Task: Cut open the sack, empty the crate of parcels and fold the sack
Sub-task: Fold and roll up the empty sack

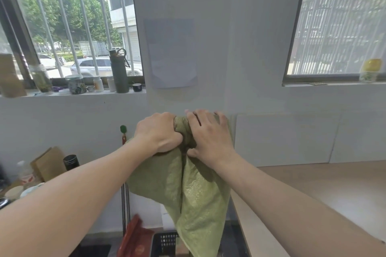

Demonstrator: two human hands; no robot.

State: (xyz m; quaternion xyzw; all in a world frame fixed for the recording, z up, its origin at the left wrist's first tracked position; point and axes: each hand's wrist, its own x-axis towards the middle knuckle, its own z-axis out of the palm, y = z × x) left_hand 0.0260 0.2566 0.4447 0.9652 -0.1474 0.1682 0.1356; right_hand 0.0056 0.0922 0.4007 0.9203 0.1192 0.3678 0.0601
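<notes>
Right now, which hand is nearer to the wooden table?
Right. The right hand holds the sack up, just left of the table; the left hand holds it farther left.

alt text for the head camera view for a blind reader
A green sack is held up before a white wall, the left hand gripping its bunched top, the right hand holding it alongside. A black crate sits below, a wooden table to the right.
</notes>
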